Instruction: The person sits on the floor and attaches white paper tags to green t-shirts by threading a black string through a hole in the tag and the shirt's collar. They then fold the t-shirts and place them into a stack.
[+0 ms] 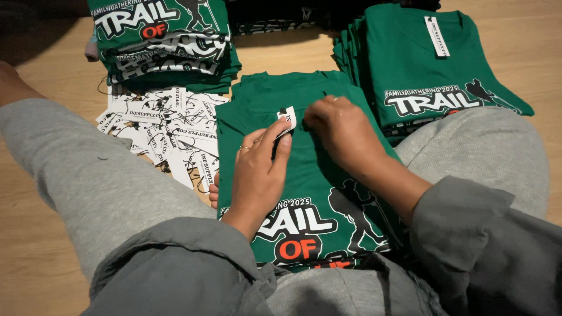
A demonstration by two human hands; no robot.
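Note:
A folded green t-shirt (pixel 319 175) with a white, black and red print lies on a short stack in my lap, between my grey-clad knees. My left hand (pixel 257 172) pinches a small white paper tag (pixel 288 117) at the shirt's collar area, thumb and forefinger closed on it. My right hand (pixel 342 131) rests just right of the tag, fingers curled down onto the green fabric near the neckline. A ring shows on each hand.
A loose pile of white printed hang tags with strings (pixel 167 131) lies on the wooden floor (pixel 35 246) to the left. A stack of folded green shirts (pixel 164 44) sits at top left, another stack (pixel 433 70) with a white sticker strip at top right.

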